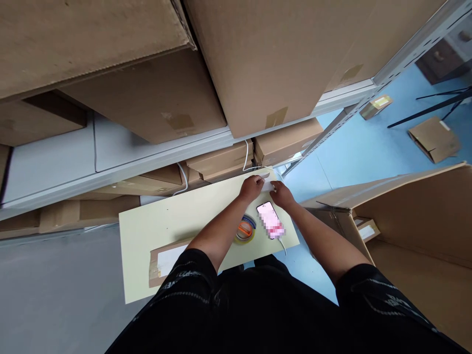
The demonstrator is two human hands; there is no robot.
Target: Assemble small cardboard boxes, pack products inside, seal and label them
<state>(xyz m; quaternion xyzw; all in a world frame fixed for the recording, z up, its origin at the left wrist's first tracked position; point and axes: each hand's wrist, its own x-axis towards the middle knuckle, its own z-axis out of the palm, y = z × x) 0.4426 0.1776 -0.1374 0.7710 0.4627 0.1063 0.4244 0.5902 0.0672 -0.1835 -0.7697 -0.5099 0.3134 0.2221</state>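
Note:
My left hand [251, 188] and my right hand [282, 193] meet at the far edge of a pale yellow table [177, 221]. Together they pinch a small white object [268, 184], too small to identify. Just below the hands lies a phone [270, 220] with a lit screen and a white cable running off the table's near edge. Beside the phone sit rolls of tape [245, 229], orange and yellow-rimmed. A flat cardboard parcel [165, 260] with a white label lies at the table's near left, partly under my left forearm.
Large cardboard boxes [155, 93] fill a grey metal shelf [110, 172] above the table, with smaller boxes and white cables beneath it. An open big carton [413, 216] stands to the right. Folded cardboard [434, 138] and a small box [376, 106] lie on the blue floor.

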